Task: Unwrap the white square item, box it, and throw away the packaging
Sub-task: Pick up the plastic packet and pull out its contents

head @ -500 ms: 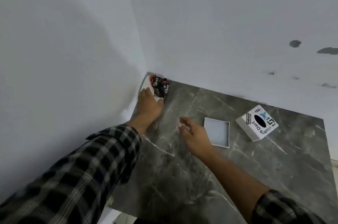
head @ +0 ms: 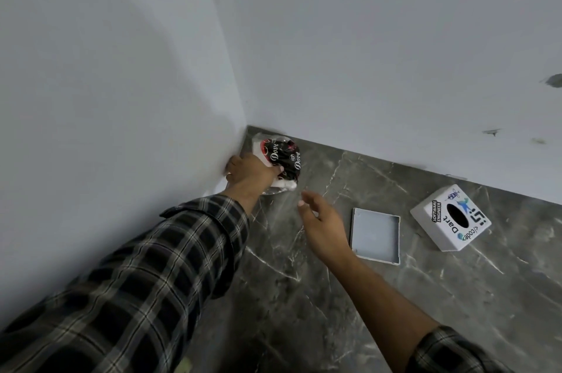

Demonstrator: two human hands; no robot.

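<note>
In the far left corner of the dark marble table [head: 395, 296], my left hand [head: 252, 173] grips a wrapped item [head: 281, 156]: black and red "Dove" wrappers with white showing beneath, partly lifted off the surface. My right hand [head: 322, 222] hovers open just right of it, fingers spread, holding nothing. A shallow white square tray [head: 375, 235], the box's open half, lies flat to the right of that hand. Further right sits a white square box part [head: 450, 217] with stickers and a black oval on top.
Two white walls meet at the corner behind the wrapped item, close to my left hand. The table's near left edge runs under my left sleeve [head: 152, 281]. Bare marble stretches in front of the tray and the box.
My left hand has closed on the wrapped item and tilted it up from the corner. My right hand has shifted a little towards it.
</note>
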